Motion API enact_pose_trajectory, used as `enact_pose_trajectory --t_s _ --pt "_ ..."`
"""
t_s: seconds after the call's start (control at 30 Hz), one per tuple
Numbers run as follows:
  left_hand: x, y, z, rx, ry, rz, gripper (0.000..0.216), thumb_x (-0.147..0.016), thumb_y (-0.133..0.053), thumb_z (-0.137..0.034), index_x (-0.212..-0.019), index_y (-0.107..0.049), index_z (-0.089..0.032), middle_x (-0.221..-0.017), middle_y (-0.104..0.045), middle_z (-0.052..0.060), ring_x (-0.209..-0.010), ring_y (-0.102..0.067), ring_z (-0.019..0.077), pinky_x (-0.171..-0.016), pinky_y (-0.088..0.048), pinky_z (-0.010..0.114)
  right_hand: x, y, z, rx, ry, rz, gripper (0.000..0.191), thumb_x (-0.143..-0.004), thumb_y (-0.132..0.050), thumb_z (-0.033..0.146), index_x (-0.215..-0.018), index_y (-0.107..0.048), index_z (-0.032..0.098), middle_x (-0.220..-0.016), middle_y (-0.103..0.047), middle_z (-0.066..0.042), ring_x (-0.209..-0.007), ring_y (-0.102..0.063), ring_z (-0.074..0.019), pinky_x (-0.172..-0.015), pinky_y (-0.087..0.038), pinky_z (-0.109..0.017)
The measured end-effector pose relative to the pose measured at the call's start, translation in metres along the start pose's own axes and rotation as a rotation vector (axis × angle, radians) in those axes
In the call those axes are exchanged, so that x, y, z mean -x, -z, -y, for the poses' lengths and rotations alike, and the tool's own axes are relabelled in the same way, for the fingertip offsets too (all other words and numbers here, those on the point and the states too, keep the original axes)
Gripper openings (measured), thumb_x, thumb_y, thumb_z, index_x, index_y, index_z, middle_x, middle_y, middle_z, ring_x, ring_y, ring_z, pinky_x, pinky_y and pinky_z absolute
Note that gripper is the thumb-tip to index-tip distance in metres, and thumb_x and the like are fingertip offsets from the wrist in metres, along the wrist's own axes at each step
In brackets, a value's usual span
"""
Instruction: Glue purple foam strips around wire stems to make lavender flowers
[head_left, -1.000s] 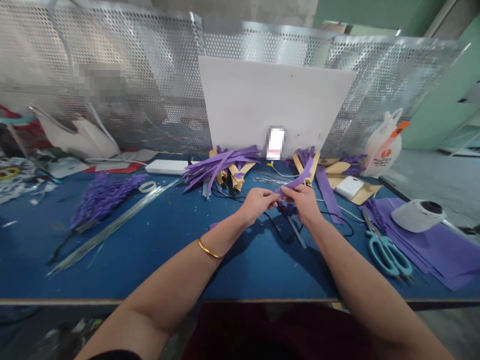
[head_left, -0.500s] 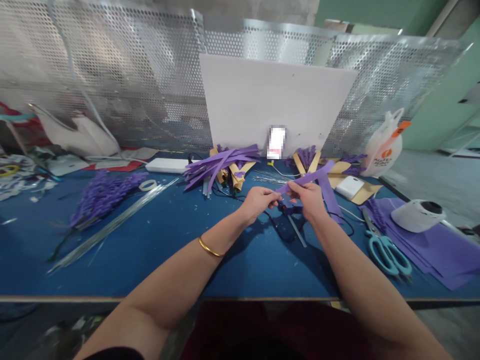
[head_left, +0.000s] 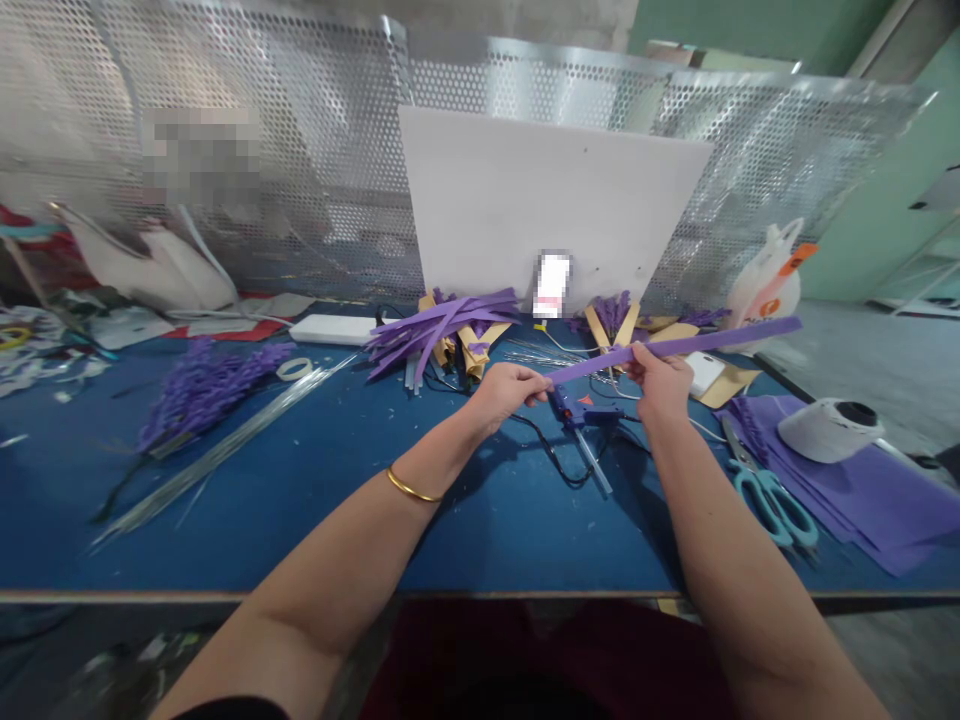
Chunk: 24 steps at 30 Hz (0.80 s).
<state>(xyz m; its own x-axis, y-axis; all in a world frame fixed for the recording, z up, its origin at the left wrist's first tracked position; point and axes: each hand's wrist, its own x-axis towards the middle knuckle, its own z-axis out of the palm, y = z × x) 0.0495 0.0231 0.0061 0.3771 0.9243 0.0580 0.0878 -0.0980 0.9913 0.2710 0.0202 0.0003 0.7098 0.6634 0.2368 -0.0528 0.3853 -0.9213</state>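
A long purple strip (head_left: 720,341) is stretched between my two hands, above the blue table. My left hand (head_left: 511,392) pinches its left end. Further along, my right hand (head_left: 660,380) grips the strip between thumb and fingers, and a free length sticks out to the right. Just below the strip lies a blue glue gun (head_left: 589,410) with a clear glue stick (head_left: 594,464) poking out of it. Behind my left hand is a pile of purple strips (head_left: 457,318), resting partly on small purple flower bunches in tan wrapping (head_left: 475,360).
Teal-handled scissors (head_left: 776,508), purple sheets (head_left: 862,490) and a white thread cone (head_left: 830,430) lie at the right. Thin wires (head_left: 225,445), a tape roll (head_left: 294,369) and a purple flower bunch (head_left: 206,395) are at the left. A lit phone (head_left: 552,285) leans on a white board (head_left: 555,200).
My right hand has moved right along the strip, away from my left hand. The strip's hanging end has swung up to the right, and the glue gun is more exposed.
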Motion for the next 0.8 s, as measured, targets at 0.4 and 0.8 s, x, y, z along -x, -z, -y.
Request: enact_pose_trajectory --t_s 0.4,0.8 --pt "-0.012 0.009 0.013 0.093 0.059 -0.141 0.014 -0.072 -0.067 -0.022 -0.077 -0.07 -0.009 -0.076 -0.073 0.01 -0.044 -0.047 0.0053 -0.046 -0.04 0.02 -0.006 0.004 -0.003 0.005 0.025 -0.069 0.021 -0.059 -0.076 0.028 -0.063 -0.064 0.012 -0.048 -0.06 0.001 -0.041 -0.055 -0.0091 -0.035 -0.038 -0.018" --pt "-0.022 0.018 0.017 0.212 0.072 -0.283 0.021 -0.068 -0.07 -0.032 -0.064 -0.065 -0.012 -0.063 -0.069 0.007 -0.044 -0.05 0.0073 -0.047 -0.039 0.022 0.0 -0.001 -0.007 -0.06 0.034 -0.061 0.027 -0.059 -0.077 0.037 -0.064 -0.063 0.015 -0.051 -0.059 0.002 -0.044 -0.057 -0.0098 -0.04 -0.045 -0.02"
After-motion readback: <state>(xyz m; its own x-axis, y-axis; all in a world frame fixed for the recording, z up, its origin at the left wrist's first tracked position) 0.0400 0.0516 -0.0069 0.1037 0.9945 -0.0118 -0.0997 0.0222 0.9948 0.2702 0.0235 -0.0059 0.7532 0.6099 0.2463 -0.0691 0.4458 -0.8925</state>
